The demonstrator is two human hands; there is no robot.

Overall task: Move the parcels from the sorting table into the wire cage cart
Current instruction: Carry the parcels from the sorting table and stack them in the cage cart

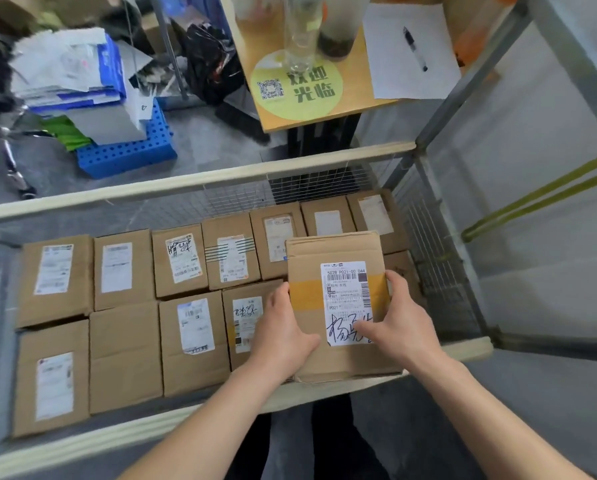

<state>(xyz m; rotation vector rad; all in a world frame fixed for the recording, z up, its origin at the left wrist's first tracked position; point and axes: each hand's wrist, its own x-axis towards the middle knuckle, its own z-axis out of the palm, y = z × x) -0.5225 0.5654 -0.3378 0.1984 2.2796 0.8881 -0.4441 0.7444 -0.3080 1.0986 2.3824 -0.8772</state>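
Note:
I hold a brown cardboard parcel (338,251) with yellow tape and a white shipping label over the right end of the wire cage cart (200,183). My left hand (283,330) grips its left edge. My right hand (399,318) grips its right edge, thumb lying across the label. Inside the cart, several labelled cardboard parcels (182,261) lie flat in two rows. The parcel in my hands hides part of the near row at the right.
A wooden table (276,114) stands beyond the cart with a glass bottle (299,32), a cup, paper and a pen (415,48). A blue crate (127,155) with stacked papers sits on the floor at the left. A grey wall with yellow bars is at the right.

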